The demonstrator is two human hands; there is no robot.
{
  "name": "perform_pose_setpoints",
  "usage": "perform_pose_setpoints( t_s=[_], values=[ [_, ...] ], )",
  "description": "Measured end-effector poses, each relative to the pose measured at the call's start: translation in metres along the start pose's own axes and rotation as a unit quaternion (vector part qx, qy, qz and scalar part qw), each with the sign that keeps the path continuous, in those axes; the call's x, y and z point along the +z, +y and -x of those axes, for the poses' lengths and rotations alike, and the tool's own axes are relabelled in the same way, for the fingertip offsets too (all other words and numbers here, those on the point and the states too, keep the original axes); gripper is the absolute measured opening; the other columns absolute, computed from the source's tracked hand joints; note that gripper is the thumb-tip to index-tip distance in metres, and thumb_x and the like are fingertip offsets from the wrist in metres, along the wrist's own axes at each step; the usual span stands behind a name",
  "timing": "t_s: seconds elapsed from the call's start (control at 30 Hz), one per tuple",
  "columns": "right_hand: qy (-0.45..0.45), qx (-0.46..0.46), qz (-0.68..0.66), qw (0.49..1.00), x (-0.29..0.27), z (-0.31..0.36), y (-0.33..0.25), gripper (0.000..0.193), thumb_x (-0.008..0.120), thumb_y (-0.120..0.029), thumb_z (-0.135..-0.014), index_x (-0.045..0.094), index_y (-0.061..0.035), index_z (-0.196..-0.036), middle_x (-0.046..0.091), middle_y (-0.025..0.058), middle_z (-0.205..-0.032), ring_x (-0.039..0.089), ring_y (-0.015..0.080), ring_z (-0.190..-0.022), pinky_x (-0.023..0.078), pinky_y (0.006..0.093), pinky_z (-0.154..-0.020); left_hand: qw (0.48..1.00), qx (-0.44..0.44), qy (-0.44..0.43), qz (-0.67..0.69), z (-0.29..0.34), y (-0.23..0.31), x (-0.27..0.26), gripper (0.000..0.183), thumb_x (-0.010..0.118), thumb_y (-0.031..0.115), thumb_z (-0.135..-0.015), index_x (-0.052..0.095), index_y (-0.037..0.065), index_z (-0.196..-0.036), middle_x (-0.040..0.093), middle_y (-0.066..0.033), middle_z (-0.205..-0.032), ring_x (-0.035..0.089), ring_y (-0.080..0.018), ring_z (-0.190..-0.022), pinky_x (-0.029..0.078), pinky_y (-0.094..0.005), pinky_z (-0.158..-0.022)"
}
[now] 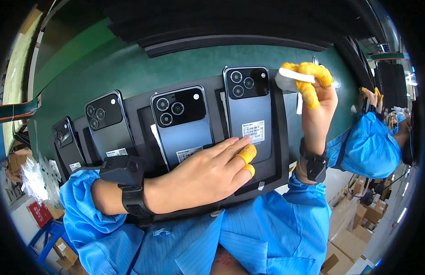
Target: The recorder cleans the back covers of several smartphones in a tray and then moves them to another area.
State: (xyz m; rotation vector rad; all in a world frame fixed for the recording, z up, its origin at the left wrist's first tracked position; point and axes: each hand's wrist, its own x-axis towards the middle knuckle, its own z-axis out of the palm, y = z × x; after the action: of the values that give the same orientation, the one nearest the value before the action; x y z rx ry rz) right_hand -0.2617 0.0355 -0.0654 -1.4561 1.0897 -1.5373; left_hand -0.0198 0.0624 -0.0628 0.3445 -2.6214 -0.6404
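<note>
Several dark blue smartphones lie backs up in a row, each with a black camera panel and a white label. My left hand (210, 172) reaches across the row, palm down. Its outer fingers lie stretched over the label of the rightmost smartphone (256, 107), while the fingers in yellow cots bend beside them. To its left is another smartphone (187, 133), its label partly behind my left hand. My right hand (317, 98), also in yellow finger cots, is raised beyond the row's right end. It pinches a small white piece with a rounded edge (286, 80), slightly blurred, its kind unclear.
The smartphones rest in a black foam tray (279, 137) on a green table (130, 68). A black ledge (235, 43) runs along the far side. At right, another person's blue sleeve (368, 146) and hand show. Cardboard boxes (375, 211) stand at lower right.
</note>
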Motion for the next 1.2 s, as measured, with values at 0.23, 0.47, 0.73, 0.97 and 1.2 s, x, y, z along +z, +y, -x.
perform_pose_setpoints(
  t_s=[0.23, 0.47, 0.73, 0.97, 1.2],
  values=[
    [-0.168, -0.248, 0.305, 0.904, 0.04, -0.047, 0.007, 0.025, 0.067, 0.002, -0.071, 0.068, -0.006, -0.095, 0.069, 0.0086, -0.1, 0.065, 0.0248, -0.091, 0.048, 0.0329, -0.086, 1.0, -0.007, 0.009, 0.005, 0.001, 0.001, 0.0, 0.017, 0.061, 0.012, -0.075, 0.054, -0.002, -0.082, 0.057, -0.0259, -0.113, 0.055, -0.0353, -0.113, 0.046, -0.0405, -0.097],
    [-0.257, -0.298, 0.334, 0.857, 0.052, -0.046, 0.008, 0.013, 0.07, -0.001, -0.064, 0.067, -0.0031, -0.076, 0.066, 0.0079, -0.073, 0.064, 0.023, -0.067, 0.049, 0.0396, -0.09, 1.0, -0.015, 0.0, 0.01, 0.002, 0.001, 0.0, 0.016, 0.059, 0.013, -0.076, 0.054, -0.001, -0.082, 0.056, -0.0262, -0.115, 0.055, -0.035, -0.114, 0.046, -0.0397, -0.097],
    [-0.287, -0.351, 0.356, 0.817, 0.051, -0.039, 0.009, 0.015, 0.071, -0.004, -0.055, 0.056, -0.0036, -0.058, 0.053, 0.0065, -0.056, 0.058, 0.0223, -0.056, 0.051, 0.0387, -0.084, 1.0, -0.012, -0.008, 0.004, 0.004, 0.001, 0.001, 0.016, 0.058, 0.014, -0.078, 0.054, -0.001, -0.082, 0.056, -0.0263, -0.117, 0.054, -0.0344, -0.115, 0.045, -0.0399, -0.098],
    [-0.304, -0.292, 0.33, 0.845, 0.047, -0.02, 0.003, 0.017, 0.072, -0.008, -0.055, 0.057, -0.0029, -0.06, 0.055, 0.0085, -0.062, 0.061, 0.0265, -0.064, 0.052, 0.0376, -0.079, 1.0, -0.012, 0.002, 0.007, 0.002, 0.002, 0.001, 0.016, 0.06, 0.012, -0.075, 0.054, -0.002, -0.081, 0.058, -0.0242, -0.111, 0.056, -0.0345, -0.112, 0.046, -0.0406, -0.097],
    [-0.27, -0.174, 0.257, 0.911, 0.034, 0.001, -0.006, 0.018, 0.067, 0.0, -0.069, 0.066, 0.001, -0.086, 0.067, 0.0132, -0.088, 0.064, 0.0321, -0.089, 0.05, 0.0405, -0.086, 1.0, -0.016, 0.023, -0.003, 0.002, 0.002, 0.002, 0.016, 0.061, 0.011, -0.073, 0.054, -0.003, -0.079, 0.059, -0.0214, -0.107, 0.058, -0.0342, -0.109, 0.048, -0.0403, -0.095]
  ],
)
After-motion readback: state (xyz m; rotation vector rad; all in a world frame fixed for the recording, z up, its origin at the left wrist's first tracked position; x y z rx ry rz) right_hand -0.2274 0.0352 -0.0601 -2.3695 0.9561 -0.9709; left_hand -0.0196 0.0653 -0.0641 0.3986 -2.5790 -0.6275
